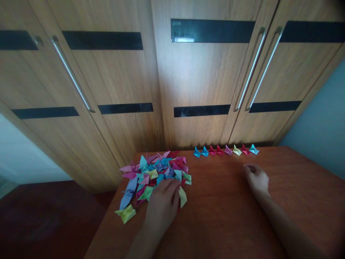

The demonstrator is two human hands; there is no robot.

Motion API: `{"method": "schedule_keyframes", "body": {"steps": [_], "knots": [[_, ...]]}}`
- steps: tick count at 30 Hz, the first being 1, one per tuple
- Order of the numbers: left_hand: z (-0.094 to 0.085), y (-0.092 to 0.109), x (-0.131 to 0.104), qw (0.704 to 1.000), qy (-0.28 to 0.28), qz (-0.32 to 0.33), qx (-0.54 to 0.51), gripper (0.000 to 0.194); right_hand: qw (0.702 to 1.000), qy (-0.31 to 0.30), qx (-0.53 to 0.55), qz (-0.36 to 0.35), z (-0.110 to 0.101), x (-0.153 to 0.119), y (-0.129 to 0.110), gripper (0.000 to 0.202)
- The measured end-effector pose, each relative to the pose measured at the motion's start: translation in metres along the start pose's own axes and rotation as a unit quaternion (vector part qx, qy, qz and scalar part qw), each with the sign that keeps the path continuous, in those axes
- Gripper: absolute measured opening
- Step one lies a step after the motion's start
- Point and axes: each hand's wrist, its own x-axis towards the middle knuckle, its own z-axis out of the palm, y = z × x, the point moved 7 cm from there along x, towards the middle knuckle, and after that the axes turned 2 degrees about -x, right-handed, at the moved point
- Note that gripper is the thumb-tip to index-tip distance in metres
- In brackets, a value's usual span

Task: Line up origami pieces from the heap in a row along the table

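Observation:
A pile of folded paper pieces [159, 166] in pink, blue, green, yellow and purple lies on the left part of the brown table. My left hand [165, 198] reaches into the pile's near right side, fingers bent down; what they hold, if anything, is hidden. Beside its fingertips is a pale yellow paper piece [183, 197]. My right hand [256, 180] rests on the table at the right, its fingers curled together, and nothing shows in them. Beyond it, along the far edge, runs a row of small folded papers [228, 150] in blue, red, pink and yellow.
Behind the table [221, 223] stands a wooden wardrobe [196, 72] with long metal handles and dark strips. A yellow-green folded paper [126, 214] lies near the table's left edge. The floor shows at the lower left, and a bluish wall at the right.

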Motion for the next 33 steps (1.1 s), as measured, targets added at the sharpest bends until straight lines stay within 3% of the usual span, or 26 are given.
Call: {"method": "schedule_keyframes", "body": {"steps": [4,7,10,13,18,24,29,33], "knots": [[-0.012,-0.029,0.005,0.995,0.022,-0.017,0.101,0.035,0.989,-0.118,0.081,-0.042,0.040,-0.048,-0.039,0.033],[-0.005,-0.036,0.004,0.990,0.004,-0.014,0.141,0.037,0.967,-0.207,0.133,-0.057,0.066,-0.089,-0.070,0.030],[0.001,-0.036,0.003,0.988,-0.006,-0.010,0.153,0.034,0.947,-0.270,0.163,-0.066,0.078,-0.121,-0.094,0.026],[0.000,-0.035,0.003,0.988,-0.002,-0.010,0.151,0.029,0.935,-0.300,0.168,-0.087,0.080,-0.138,-0.106,0.023],[-0.005,-0.038,0.006,0.995,0.005,0.005,0.103,0.024,0.926,-0.313,0.192,-0.085,0.077,-0.139,-0.106,0.016],[-0.024,-0.042,0.006,0.990,0.109,-0.041,-0.076,0.020,0.905,-0.351,0.235,-0.051,0.077,-0.139,-0.106,0.016],[-0.018,-0.031,0.003,0.980,0.099,-0.078,-0.152,0.019,0.877,-0.399,0.262,-0.060,0.068,-0.150,-0.120,0.025],[-0.008,-0.013,0.001,0.980,0.073,-0.060,-0.173,0.021,0.856,-0.425,0.278,-0.094,0.058,-0.164,-0.136,0.028]]}}
